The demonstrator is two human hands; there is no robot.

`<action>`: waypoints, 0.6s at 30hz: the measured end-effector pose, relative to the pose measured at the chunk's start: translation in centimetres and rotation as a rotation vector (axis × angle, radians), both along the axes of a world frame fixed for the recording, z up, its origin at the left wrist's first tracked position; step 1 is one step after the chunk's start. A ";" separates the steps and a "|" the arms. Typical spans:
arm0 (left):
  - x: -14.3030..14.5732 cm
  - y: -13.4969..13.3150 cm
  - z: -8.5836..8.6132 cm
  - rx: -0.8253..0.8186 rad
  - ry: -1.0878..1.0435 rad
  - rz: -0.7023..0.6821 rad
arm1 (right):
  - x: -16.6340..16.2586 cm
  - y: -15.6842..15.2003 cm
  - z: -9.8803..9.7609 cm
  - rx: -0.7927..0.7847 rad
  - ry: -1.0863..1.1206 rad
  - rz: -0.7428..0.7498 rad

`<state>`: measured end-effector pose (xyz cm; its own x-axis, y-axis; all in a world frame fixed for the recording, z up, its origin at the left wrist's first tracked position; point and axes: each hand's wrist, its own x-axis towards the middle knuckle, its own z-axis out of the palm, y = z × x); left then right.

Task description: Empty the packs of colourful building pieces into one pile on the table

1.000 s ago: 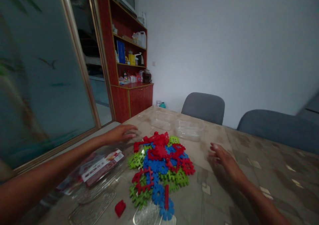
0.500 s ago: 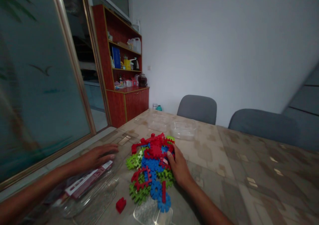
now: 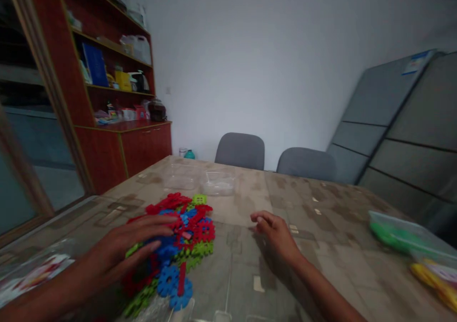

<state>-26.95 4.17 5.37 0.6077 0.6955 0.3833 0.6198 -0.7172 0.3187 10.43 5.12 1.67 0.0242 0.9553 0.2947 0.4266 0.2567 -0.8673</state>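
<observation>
A heap of plastic interlocking building pieces (image 3: 185, 222) in red, blue and lime green lies on the table, some shaped like gears. My left hand (image 3: 117, 250) rests on or just over its left side, fingers stretched and thumb apart, hiding part of it. To the right of the heap, apart from it, my right hand (image 3: 273, 231) is over the tabletop with its fingers curled in. Nothing shows between those fingers. Two blue gear pieces (image 3: 169, 280) with a red strip lie at the near end of the heap.
Clear plastic trays (image 3: 218, 183) stand behind the heap. On the right are a container with green pieces (image 3: 400, 234) and a yellow bundle (image 3: 433, 279), both blurred. A clear plastic package (image 3: 39, 269) lies at left. Grey chairs (image 3: 240, 148) line the far table edge.
The view has turned right, bringing the green and yellow items into sight. My right hand has left the heap and moved right. My left hand has come from the package onto the heap.
</observation>
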 end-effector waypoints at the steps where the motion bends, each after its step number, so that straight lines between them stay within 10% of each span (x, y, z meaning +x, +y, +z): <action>1: 1.8 -0.5 -0.1 -0.009 0.005 -0.063 | 2.0 -0.8 0.1 -0.007 -0.001 -0.044; 12: 19.7 -5.0 1.4 -0.225 0.005 -0.617 | 24.7 -9.7 3.0 0.023 -0.406 -0.748; 18: 22.9 -5.6 -2.7 -0.326 -0.080 -0.878 | 30.9 -9.6 2.7 0.100 -0.697 -0.801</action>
<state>-4.01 -1.41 2.67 0.9459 0.0816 0.3139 -0.1328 -0.7856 0.6043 41.33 -4.44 4.34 0.4298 0.7066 0.5621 0.8968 -0.2618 -0.3567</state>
